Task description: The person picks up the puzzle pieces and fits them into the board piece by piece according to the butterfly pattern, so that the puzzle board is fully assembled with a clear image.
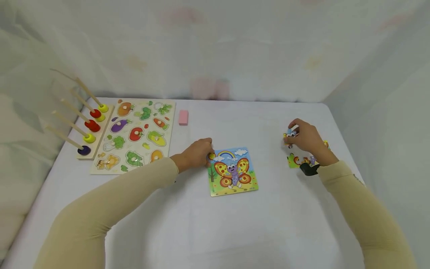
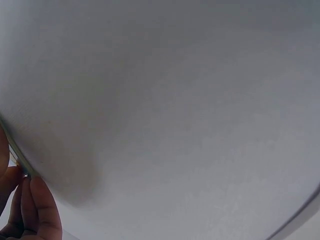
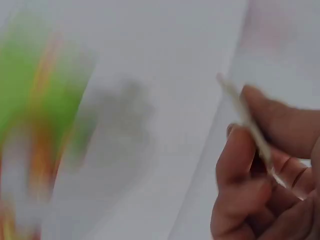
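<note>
Right fingers pinch a puzzle piece, left fingers grip the butterfly board — probably piece-gathering, next calling for a steady carry.

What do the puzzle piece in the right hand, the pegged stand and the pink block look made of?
Puzzle piece: printed, probably thin wood or fibreboard; pale, straight edge.
Pegged stand: likely bare wood, matt, from its pale tan colour.
Pink block: plain, smooth-looking; wood, foam or rubber, too small to tell.

At the lower left, the left hand pinches a thin board seen edge-on; pale surface fills the rest.
</note>
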{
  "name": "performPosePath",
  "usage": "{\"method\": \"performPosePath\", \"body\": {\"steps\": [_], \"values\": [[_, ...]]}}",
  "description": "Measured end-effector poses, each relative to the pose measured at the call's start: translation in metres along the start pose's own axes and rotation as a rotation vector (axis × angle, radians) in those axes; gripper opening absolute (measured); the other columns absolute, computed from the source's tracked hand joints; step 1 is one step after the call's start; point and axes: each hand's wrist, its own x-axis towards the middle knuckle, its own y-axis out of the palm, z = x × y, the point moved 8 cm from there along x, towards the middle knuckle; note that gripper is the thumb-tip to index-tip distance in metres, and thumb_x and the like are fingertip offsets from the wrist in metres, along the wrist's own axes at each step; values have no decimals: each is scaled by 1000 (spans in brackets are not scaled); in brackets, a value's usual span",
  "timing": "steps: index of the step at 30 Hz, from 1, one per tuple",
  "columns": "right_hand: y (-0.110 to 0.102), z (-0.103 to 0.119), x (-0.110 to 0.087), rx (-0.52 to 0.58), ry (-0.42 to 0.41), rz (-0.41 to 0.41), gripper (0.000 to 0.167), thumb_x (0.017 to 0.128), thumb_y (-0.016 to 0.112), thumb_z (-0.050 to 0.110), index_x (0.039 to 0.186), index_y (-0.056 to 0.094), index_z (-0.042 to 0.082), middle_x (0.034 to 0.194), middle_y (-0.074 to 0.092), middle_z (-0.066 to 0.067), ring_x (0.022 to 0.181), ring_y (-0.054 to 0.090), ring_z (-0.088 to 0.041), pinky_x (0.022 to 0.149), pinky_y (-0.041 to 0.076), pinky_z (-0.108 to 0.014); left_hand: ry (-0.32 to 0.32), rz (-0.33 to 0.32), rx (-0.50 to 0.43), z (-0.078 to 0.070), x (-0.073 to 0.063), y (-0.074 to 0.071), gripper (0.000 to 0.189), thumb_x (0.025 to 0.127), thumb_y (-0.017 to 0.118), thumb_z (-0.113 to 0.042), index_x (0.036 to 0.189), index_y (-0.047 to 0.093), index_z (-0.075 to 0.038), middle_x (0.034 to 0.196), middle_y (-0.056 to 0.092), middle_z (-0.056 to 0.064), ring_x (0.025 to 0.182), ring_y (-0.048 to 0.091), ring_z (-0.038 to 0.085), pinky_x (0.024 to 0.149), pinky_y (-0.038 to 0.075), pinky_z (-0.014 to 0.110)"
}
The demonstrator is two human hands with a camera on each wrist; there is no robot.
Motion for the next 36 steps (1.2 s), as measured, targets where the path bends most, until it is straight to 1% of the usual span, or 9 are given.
{"method": "performPosePath", "body": {"steps": [3, 7, 10, 13, 17, 21, 30, 33, 36], "values": [[26, 44, -8, 84, -114, 78, 44, 83, 76, 23, 115, 51, 6, 106, 66, -21, 86, 60, -28, 68, 46, -34, -2, -6, 0, -1, 1, 0, 43, 72, 85, -20, 109, 72, -2, 98, 58, 5, 86, 52, 16, 83, 49, 29], [73, 93, -22, 155, -246, 208, 44, 79, 80, 23, 109, 52, 8, 98, 67, -12, 81, 57, -21, 67, 45, -31, -7, -4, 2, -1, 1, 1, 43, 72, 85, -20, 109, 72, -3, 98, 57, 5, 86, 52, 16, 83, 50, 28], [103, 117, -29, 176, -322, 270, 44, 78, 81, 23, 108, 51, 9, 94, 65, -7, 79, 54, -18, 70, 45, -31, -5, 3, -1, 0, 2, 3, 43, 72, 85, -20, 110, 72, -3, 99, 57, 5, 87, 52, 16, 84, 49, 28], [122, 134, -32, 178, -385, 285, 45, 77, 81, 23, 106, 50, 9, 90, 62, -4, 78, 52, -16, 71, 44, -30, -10, 11, -8, 0, 2, 3, 43, 73, 85, -20, 110, 72, -3, 99, 57, 5, 88, 52, 16, 85, 49, 28], [137, 144, -31, 153, -425, 276, 44, 78, 81, 23, 105, 49, 9, 87, 57, -2, 75, 50, -15, 68, 44, -27, -14, 14, -11, 0, 1, 2, 43, 73, 85, -20, 110, 72, -3, 98, 57, 5, 87, 52, 16, 83, 49, 28], [144, 147, -27, 109, -433, 255, 43, 78, 80, 23, 105, 49, 10, 87, 57, -2, 76, 50, -15, 69, 44, -27, -12, 7, -7, 1, 1, 0, 42, 72, 85, -20, 108, 73, -3, 96, 57, 5, 86, 51, 16, 81, 49, 27], [134, 139, -27, -13, -412, 176, 47, 83, 75, 35, 118, 55, 10, 106, 58, -6, 91, 54, -18, 81, 47, -33, 10, -5, 8, 0, 3, 2, 43, 72, 85, -22, 109, 73, -3, 96, 57, 5, 85, 52, 15, 80, 49, 26], [129, 138, -30, -34, -419, 178, 45, 84, 74, 34, 120, 62, 10, 103, 58, -6, 86, 54, -18, 75, 47, -31, 15, -9, 8, 0, 3, 1, 42, 72, 85, -22, 108, 73, -4, 97, 58, 6, 86, 52, 15, 82, 49, 27], [127, 137, -34, -70, -445, 197, 43, 85, 73, 33, 122, 66, 11, 98, 59, -4, 79, 50, -15, 67, 44, -27, 19, -12, 10, 0, 2, 0, 42, 72, 85, -22, 108, 73, -3, 97, 58, 6, 86, 52, 16, 82, 49, 28]]}}
